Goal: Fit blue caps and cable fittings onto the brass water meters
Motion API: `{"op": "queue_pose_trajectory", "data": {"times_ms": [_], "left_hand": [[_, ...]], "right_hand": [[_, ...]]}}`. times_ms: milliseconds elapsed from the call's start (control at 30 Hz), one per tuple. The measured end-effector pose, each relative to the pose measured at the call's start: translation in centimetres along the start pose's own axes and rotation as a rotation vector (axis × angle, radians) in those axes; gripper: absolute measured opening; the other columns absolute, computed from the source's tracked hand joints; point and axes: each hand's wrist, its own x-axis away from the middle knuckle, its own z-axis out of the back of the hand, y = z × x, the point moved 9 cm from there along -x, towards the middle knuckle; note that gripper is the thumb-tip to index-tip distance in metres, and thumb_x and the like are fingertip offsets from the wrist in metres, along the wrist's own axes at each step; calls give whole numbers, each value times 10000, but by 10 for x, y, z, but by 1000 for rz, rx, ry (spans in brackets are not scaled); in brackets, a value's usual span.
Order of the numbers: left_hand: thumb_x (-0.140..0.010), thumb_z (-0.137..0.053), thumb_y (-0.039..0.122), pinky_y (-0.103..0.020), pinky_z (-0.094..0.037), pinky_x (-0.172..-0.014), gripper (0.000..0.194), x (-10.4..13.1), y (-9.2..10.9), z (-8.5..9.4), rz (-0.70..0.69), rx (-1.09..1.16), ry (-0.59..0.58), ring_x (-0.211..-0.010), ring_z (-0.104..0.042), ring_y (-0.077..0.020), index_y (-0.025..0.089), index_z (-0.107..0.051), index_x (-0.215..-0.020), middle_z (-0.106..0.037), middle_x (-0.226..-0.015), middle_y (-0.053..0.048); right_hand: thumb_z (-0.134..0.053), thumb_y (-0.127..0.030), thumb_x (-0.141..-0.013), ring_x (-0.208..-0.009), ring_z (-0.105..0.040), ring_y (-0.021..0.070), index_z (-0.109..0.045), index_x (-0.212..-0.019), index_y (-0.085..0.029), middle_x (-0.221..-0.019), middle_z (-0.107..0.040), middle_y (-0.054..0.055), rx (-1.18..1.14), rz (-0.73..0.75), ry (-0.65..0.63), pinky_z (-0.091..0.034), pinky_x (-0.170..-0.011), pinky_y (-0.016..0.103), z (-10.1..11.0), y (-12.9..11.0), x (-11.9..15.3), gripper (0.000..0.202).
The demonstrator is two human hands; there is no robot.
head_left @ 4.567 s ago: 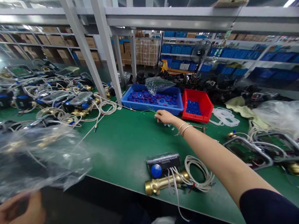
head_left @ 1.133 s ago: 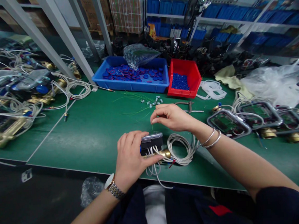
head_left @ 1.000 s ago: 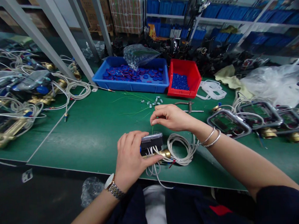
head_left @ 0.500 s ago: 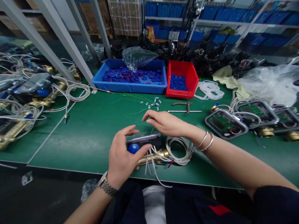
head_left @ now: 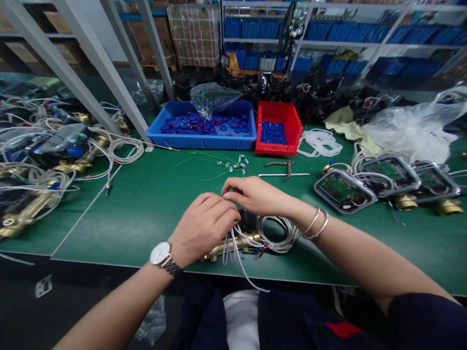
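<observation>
In the head view, my left hand [head_left: 205, 224] is closed above a meter with a brass pipe body [head_left: 242, 242], its back covering most of the meter's dark housing. My right hand [head_left: 254, 195] has thumb and fingers pinched, its tips meeting those of the left. Whatever is between the fingertips is too small or hidden to make out. A coil of white cable [head_left: 278, 235] lies beside the brass body, below my right wrist. Thin white cable ends [head_left: 240, 265] hang over the table's front edge.
Small metal-looking clear seals [head_left: 238, 165] and thin green wires lie ahead. Pliers [head_left: 287, 168] and a hex key [head_left: 267, 176] lie beside them. Behind stand a blue tray [head_left: 199, 141] of blue discs and a red bin [head_left: 289, 119]. Open meters [head_left: 344, 188] are right, finished-looking meters [head_left: 31, 208] left.
My left hand has turned over, closed its fingers and come up against the right fingertips, covering the meter's blue cap. My right hand stays pinched in nearly the same place. The view has shifted slightly.
</observation>
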Motion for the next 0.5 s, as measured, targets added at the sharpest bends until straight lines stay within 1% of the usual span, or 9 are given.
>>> {"op": "queue_pose_trajectory", "data": {"times_ms": [67, 100, 167, 233, 333, 400, 500], "left_hand": [[-976, -552, 209, -407, -480, -929, 109, 6, -4, 4, 113, 158, 71, -995, -622, -204, 214, -661, -979, -740, -1013, -42], [-970, -558, 198, -399, -483, -909, 97, 11, -6, 6, 178, 246, 102, -991, -619, -203, 215, -653, -978, -738, -1004, -40], [-970, -543, 173, -382, -487, -871, 113, 22, -8, 7, 291, 380, 154, -959, -613, -197, 216, -647, -970, -728, -968, -37], [-973, -527, 169, -378, -484, -855, 132, 30, -6, 6, 363, 442, 189, -925, -605, -195, 219, -646, -945, -714, -929, -32], [-973, -556, 212, -390, -469, -863, 98, 38, 1, 7, 408, 456, 231, -932, -587, -207, 228, -648, -943, -704, -909, -32], [-967, -582, 232, -397, -458, -870, 70, 41, 3, 6, 444, 465, 252, -952, -579, -213, 237, -650, -958, -700, -915, -30], [-949, -614, 239, -393, -451, -865, 42, 44, 3, 5, 504, 484, 291, -951, -575, -208, 246, -650, -970, -691, -924, -20]], "right_hand": [[-601, -263, -947, -715, -541, 138, -673, -942, -186, -752, -639, -4, 6, -54, 99, -369, -693, 261, 19, 10, 10, 105], [-617, -261, -935, -733, -539, 142, -674, -922, -185, -753, -635, -3, -9, -67, 140, -375, -708, 268, 26, 13, 16, 96], [-605, -251, -938, -770, -540, 144, -671, -908, -181, -807, -644, 9, -124, -71, 177, -393, -736, 277, 33, 17, 30, 101], [-583, -296, -960, -734, -527, 132, -656, -917, -179, -807, -623, 3, -352, -102, 176, -406, -706, 269, 30, 19, 45, 145], [-636, -393, -941, -687, -535, 120, -638, -975, -191, -778, -588, -16, -739, -187, 161, -431, -660, 255, 17, 22, 68, 205], [-692, -401, -907, -727, -578, 126, -658, -1032, -199, -844, -635, 5, -865, -227, 160, -466, -689, 260, 10, 21, 81, 239], [-745, -356, -871, -751, -607, 127, -672, -1136, -214, -980, -711, 49, -930, -273, 209, -500, -724, 270, 5, 22, 95, 309]]}}
